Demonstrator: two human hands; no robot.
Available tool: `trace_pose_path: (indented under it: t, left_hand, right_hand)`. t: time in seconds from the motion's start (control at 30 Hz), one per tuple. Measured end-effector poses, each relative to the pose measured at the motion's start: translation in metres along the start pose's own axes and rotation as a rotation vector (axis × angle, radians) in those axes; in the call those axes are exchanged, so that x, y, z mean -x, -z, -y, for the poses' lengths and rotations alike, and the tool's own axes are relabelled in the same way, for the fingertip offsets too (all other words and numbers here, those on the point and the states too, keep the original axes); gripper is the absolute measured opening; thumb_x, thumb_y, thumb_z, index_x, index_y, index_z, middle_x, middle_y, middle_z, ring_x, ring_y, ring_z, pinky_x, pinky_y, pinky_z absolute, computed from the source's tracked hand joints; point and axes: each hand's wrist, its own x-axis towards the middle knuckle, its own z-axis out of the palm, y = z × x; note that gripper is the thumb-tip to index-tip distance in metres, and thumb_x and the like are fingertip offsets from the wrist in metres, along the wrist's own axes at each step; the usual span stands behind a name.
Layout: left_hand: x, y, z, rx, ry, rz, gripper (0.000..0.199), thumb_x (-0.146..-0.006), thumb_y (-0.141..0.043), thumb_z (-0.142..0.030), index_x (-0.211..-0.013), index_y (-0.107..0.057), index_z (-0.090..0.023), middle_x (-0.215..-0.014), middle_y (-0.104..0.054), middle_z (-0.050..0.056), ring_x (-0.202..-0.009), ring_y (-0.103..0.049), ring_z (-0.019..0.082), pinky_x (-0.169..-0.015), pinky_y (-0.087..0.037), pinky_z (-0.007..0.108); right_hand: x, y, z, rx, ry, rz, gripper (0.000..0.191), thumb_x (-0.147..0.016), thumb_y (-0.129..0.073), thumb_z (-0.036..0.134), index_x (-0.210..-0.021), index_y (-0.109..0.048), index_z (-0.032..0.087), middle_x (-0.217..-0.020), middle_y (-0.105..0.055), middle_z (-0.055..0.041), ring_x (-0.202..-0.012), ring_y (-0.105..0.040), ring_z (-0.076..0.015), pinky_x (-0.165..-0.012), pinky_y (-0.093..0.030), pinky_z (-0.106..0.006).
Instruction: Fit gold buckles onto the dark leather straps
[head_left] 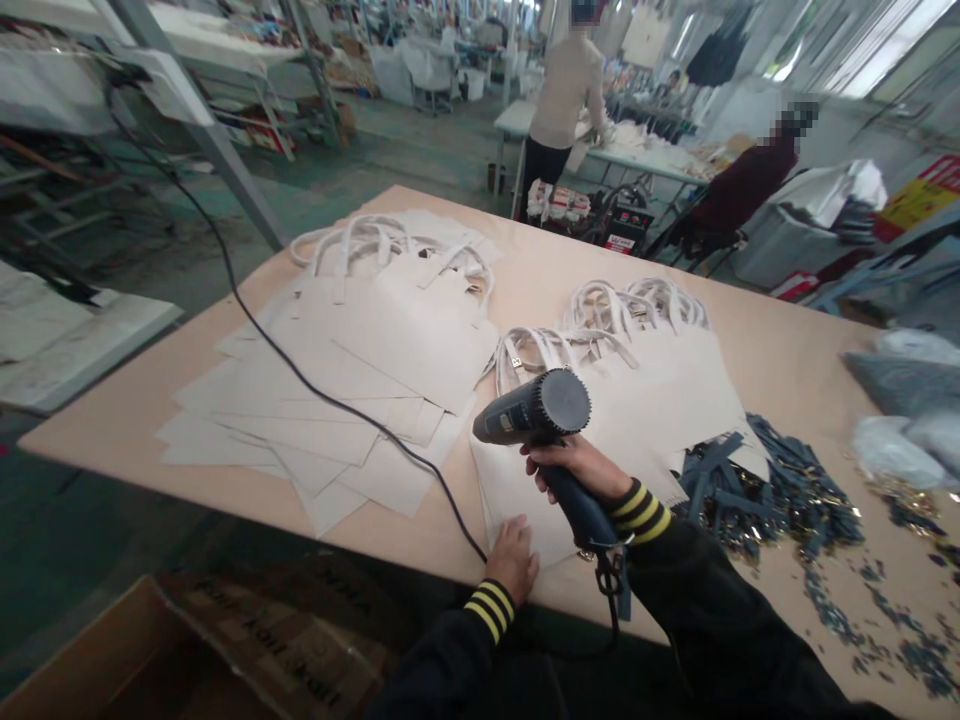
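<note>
A dark hair dryer (510,412) is in my right hand (574,465), whose fingers wrap round its handle. Its nozzle points left, over a pale bag panel with handles (607,420). My left hand (514,560) lies with its fingers stretched out on the lower edge of that panel, close to the table's front edge. From the dryer's grip a black cord hangs down. To the left is a fanned stack of pale panels (360,350) with looped straps (367,240) at its far end. More looped straps (637,305) lie at the top of the right pile.
A black cable (300,375) runs across the left stack. Dark strips with gold metal fittings (795,490) are heaped on the right of the table (409,560). An open cardboard box (247,640) stands below the front edge. Two people work beyond, near another table (517,118).
</note>
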Motion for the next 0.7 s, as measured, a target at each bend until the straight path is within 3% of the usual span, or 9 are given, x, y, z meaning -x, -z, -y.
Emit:
trace_pose_path:
  t: [0.17, 0.3, 0.5, 0.6, 0.7]
  left_hand:
    - [-0.001, -0.002, 0.001, 0.011, -0.015, -0.043, 0.027, -0.073, -0.048, -0.015, -0.097, -0.059, -0.015, -0.123, -0.052, 0.011, -0.113, -0.045, 0.025, -0.098, -0.036, 0.044]
    - [-0.002, 0.0, 0.006, 0.025, 0.032, -0.102, 0.025, -0.072, -0.05, -0.014, -0.095, -0.059, -0.017, -0.118, -0.055, 0.011, -0.111, -0.048, 0.024, -0.096, -0.039, 0.042]
    - [-0.016, 0.022, 0.033, 0.069, 0.277, -0.213, 0.022, -0.077, -0.045, -0.015, -0.096, -0.056, -0.012, -0.107, -0.054, 0.016, -0.109, -0.049, 0.026, -0.095, -0.038, 0.041]
    - [-0.027, 0.031, 0.042, 0.123, 0.388, -0.191, 0.021, -0.081, -0.045, -0.02, -0.098, -0.054, -0.01, -0.099, -0.057, 0.016, -0.101, -0.054, 0.025, -0.089, -0.043, 0.04]
    - [-0.033, 0.036, 0.045, 0.17, 0.491, -0.146, 0.022, -0.084, -0.047, -0.024, -0.101, -0.053, -0.011, -0.098, -0.059, 0.012, -0.09, -0.059, 0.021, -0.082, -0.047, 0.039]
  right_hand:
    - [-0.014, 0.001, -0.002, -0.022, -0.001, 0.026, 0.029, -0.068, -0.064, 0.03, -0.087, -0.052, 0.011, -0.069, -0.057, -0.0036, -0.05, -0.055, -0.0113, -0.04, -0.047, -0.022]
    - [0.001, 0.011, 0.003, 0.022, 0.011, 0.002, 0.027, -0.069, -0.063, 0.03, -0.086, -0.052, 0.011, -0.071, -0.057, -0.0035, -0.051, -0.055, -0.0111, -0.04, -0.047, -0.022]
    - [0.055, 0.069, 0.029, 0.107, 0.126, -0.313, 0.024, -0.07, -0.063, 0.028, -0.085, -0.054, 0.011, -0.071, -0.057, -0.0041, -0.052, -0.055, -0.0119, -0.04, -0.047, -0.023]
    - [0.066, 0.103, 0.043, 0.067, 0.163, -0.459, 0.02, -0.072, -0.061, 0.026, -0.082, -0.055, 0.01, -0.07, -0.057, -0.0053, -0.053, -0.053, -0.0116, -0.041, -0.047, -0.023]
    - [0.069, 0.128, 0.048, 0.034, 0.163, -0.494, 0.017, -0.073, -0.058, 0.025, -0.078, -0.055, 0.009, -0.069, -0.057, -0.006, -0.053, -0.053, -0.0114, -0.041, -0.047, -0.023]
